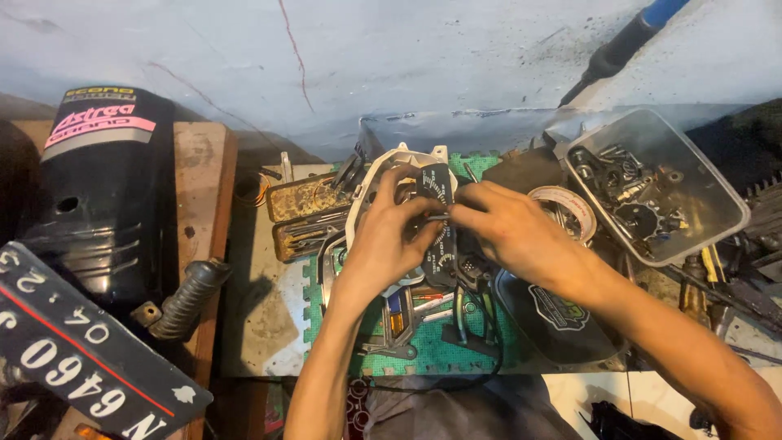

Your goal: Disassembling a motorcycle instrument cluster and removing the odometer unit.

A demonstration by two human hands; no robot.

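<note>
Black dial [438, 213] in white housing [371, 183], mid-mat [326, 314]; left hand [383, 244] gripping housing, right hand [509, 232] pinching thin tool [438, 217] at dial.

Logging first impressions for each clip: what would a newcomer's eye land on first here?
Both hands meet at the centre: the left hand and right hand grip a black gauge dial in a white housing over a green mat. A clear tub of metal parts sits right, a black motorcycle cover left.
</note>
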